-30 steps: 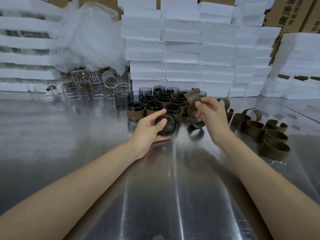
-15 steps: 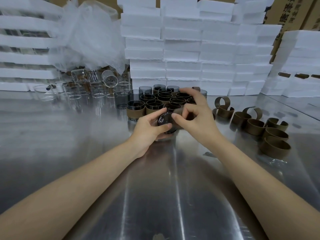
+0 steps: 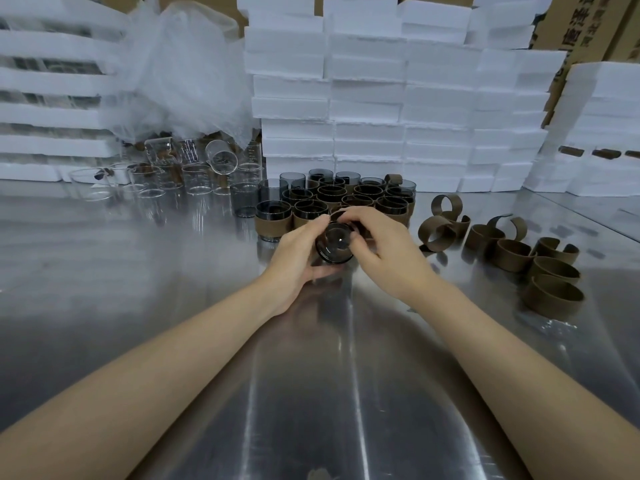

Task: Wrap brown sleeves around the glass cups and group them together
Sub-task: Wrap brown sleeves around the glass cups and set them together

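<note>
Head view, hands: my left hand (image 3: 298, 258) is cupping the cup (image 3: 334, 245) from the left and beneath, while my right hand (image 3: 388, 251) is pinching over its top and right side.
Cup: it is sitting between both hands, above the counter (image 3: 311, 393), just in front of the group (image 3: 346, 199).
Axis: it is lying tipped, with its round base facing me and its length pointing away toward the group; both hands are equally near.
Sleeve: my right fingers are covering it, so I cannot tell how far round it is.
Spare sleeves (image 3: 550, 292): these are lying to my right, well apart from the cup.
Materials: smoky, smooth glass; matte brown curled bands, springy by my guess; a glaring steel counter; clear glasses (image 3: 194, 174) far left; white foam (image 3: 367, 98) behind.
</note>
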The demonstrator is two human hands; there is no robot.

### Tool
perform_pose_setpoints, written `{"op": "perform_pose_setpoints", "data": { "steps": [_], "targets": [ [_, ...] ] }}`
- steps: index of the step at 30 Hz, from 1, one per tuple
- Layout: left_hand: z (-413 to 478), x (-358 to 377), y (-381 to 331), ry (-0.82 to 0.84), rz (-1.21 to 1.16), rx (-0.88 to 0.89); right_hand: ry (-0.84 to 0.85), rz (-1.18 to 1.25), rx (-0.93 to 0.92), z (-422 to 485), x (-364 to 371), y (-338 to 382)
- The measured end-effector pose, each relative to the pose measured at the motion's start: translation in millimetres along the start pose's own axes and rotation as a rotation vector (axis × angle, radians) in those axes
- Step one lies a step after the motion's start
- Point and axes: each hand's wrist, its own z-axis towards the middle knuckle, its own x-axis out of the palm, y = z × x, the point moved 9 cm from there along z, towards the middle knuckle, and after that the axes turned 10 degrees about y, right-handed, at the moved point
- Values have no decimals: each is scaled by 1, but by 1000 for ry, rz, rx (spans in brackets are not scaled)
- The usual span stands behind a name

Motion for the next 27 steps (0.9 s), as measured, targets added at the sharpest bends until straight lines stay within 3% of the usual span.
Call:
{"op": "perform_pose_setpoints", "data": {
  "steps": [3,11,27],
  "targets": [
    [-1,2,0,25,99,17,-3,-40,-7,-1,0,2],
    [0,-2,1,-6,133,30,-191,349,211,-1,-13,-30],
    [1,3,-1,14,201,-17,-93,459,269,0,-12,-43]
  ]
}}
